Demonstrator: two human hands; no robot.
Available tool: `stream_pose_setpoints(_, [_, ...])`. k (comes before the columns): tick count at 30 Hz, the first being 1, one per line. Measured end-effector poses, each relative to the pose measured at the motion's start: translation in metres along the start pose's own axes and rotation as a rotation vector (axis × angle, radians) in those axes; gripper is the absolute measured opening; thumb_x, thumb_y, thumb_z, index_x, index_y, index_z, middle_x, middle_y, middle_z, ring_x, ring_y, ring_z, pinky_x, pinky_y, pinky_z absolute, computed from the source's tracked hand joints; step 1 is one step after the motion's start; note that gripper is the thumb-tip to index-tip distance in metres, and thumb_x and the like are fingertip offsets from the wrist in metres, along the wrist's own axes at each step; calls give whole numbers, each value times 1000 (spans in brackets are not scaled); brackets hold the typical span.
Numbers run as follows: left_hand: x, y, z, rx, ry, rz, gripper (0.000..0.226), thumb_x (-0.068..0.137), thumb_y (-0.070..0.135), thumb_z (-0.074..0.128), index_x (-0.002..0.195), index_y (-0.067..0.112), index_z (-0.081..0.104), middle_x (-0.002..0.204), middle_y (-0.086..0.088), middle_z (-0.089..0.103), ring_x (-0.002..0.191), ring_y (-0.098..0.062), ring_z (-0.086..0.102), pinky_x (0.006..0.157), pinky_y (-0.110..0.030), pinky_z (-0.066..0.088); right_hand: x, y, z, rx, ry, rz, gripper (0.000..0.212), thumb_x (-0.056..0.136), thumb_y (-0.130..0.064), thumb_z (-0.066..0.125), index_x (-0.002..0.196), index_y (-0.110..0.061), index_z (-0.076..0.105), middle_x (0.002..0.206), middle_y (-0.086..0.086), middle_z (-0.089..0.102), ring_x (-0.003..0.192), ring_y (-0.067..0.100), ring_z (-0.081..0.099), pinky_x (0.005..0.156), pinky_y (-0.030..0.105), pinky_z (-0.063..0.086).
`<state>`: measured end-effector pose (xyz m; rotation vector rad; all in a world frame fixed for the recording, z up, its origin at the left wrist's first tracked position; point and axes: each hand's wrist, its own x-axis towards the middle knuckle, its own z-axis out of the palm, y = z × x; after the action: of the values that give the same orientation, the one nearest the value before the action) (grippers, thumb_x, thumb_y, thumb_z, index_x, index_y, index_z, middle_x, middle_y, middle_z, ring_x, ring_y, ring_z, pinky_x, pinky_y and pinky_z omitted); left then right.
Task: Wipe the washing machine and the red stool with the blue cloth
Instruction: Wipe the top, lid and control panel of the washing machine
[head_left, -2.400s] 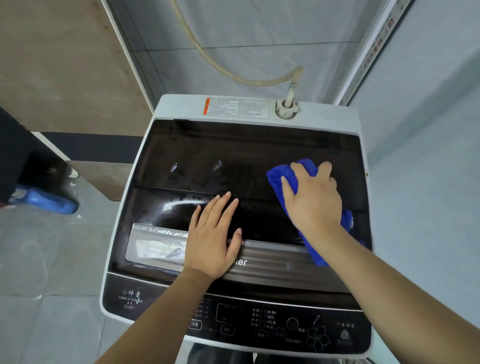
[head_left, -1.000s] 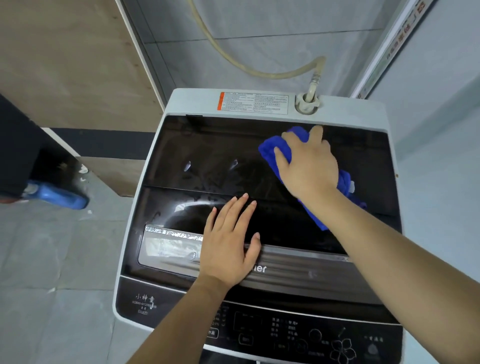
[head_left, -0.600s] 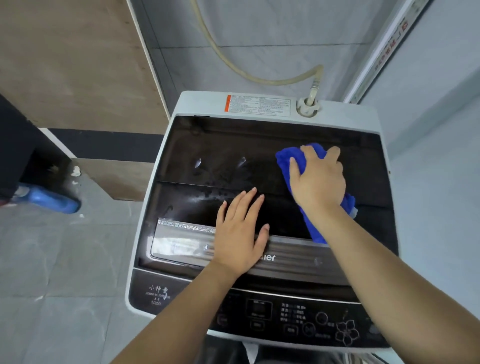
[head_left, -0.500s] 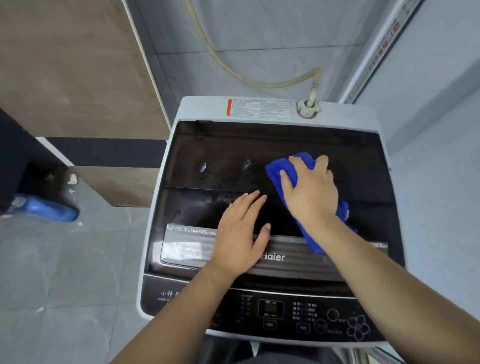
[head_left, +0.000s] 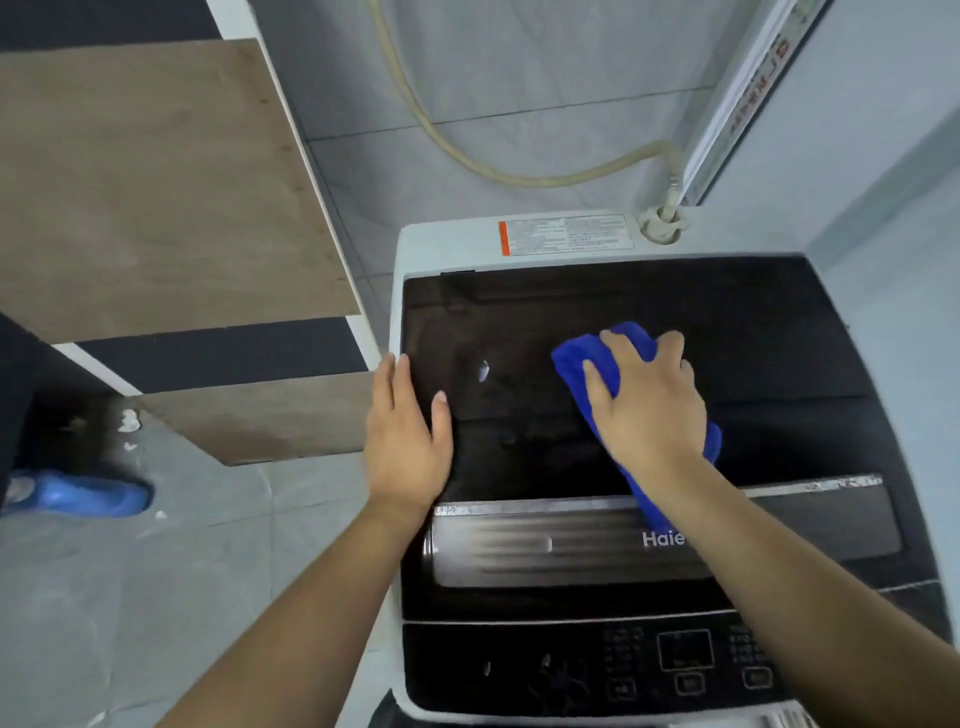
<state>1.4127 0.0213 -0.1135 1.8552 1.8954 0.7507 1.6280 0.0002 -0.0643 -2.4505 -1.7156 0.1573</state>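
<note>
Cloth (head_left: 577, 364) soft, light, bunches easy – my right hand (head_left: 649, 410) curled over wad, pressing it mid-top on washer (head_left: 779, 353). Surface looks slick, so palm pressure, not pinch. Left hand (head_left: 405, 441) flat – bracing left edge.

Left hand (head_left: 405, 441) now at lid's (head_left: 779, 338) edge

Two arms show, both bare. Left hand (head_left: 405, 441) and right hand (head_left: 649, 410) carry bare skin only. Left forearm (head_left: 291, 613) and right forearm (head_left: 810, 597) are uncovered along the whole length in view. Fingers (head_left: 397, 384) are long and slim. The left thumbnail (head_left: 440, 397) is short, rounded and pale. The back of the right hand shows faint knuckle ridges. The wide lens swells both forearms toward the bottom edge.
</note>
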Motion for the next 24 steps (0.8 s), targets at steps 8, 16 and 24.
stream_pose_setpoints(8, [4,0,-1,-19,-10,-4,53,92,26,50,138,3,35,147,-15,31,133,-31,33,106,-39,32,38,-43,5,32,48,186,44,95,-47,36,132,-23,42,129,19,35,96,36,50,62,36,41])
stream_pose_setpoints(16, [3,2,-5,-22,-40,-35,54,92,30,47,140,9,32,151,-8,26,134,-27,32,98,-40,40,-1,-37,2,-41,-49,-18,46,95,-49,35,137,-31,38,127,13,34,98,31,49,63,32,39])
stream_pose_setpoints(24, [3,1,-6,-24,-50,-40,54,92,31,47,140,10,32,150,-8,27,132,-29,34,92,-44,45,40,-76,9,-5,12,23,43,95,-47,36,132,-27,41,129,17,34,97,34,49,64,36,42])
